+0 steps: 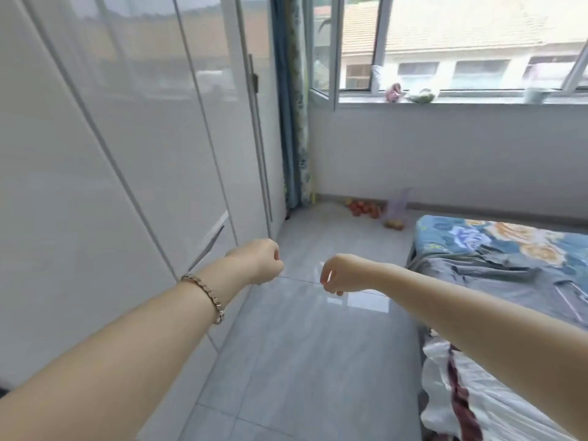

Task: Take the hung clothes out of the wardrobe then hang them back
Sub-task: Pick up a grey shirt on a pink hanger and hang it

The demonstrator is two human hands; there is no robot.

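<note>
Bedroom with grey tiled floor (pixel 302 345) reaching from the near edge to a far wall under a wide window (pixel 461 43), one pane swung inward. Patterned curtain (pixel 294 122) bunched in the far corner; small heap of red fruit (pixel 364 208) on the floor by that wall. Bed (pixel 509 249) along the right, blue flowered cover at its far end, grey sheet nearer, white cloth (pixel 493 405) with a dark red strip at the near end; garment or not, cannot tell.

Wardrobe (pixel 127 138) along the left, long axis from near to the far corner, glossy white doors upright and closed, fronts facing the bed. Hung clothes out of sight, only closed doors showing.

Both arms stretched forward over the floor. Left hand (pixel 259 262), bracelet (pixel 206 294) on its wrist, curled into a fist around nothing, on the wardrobe's side. Right hand (pixel 340 273) drooping from the wrist, fingers loosely bent, empty, apart from the left.
</note>
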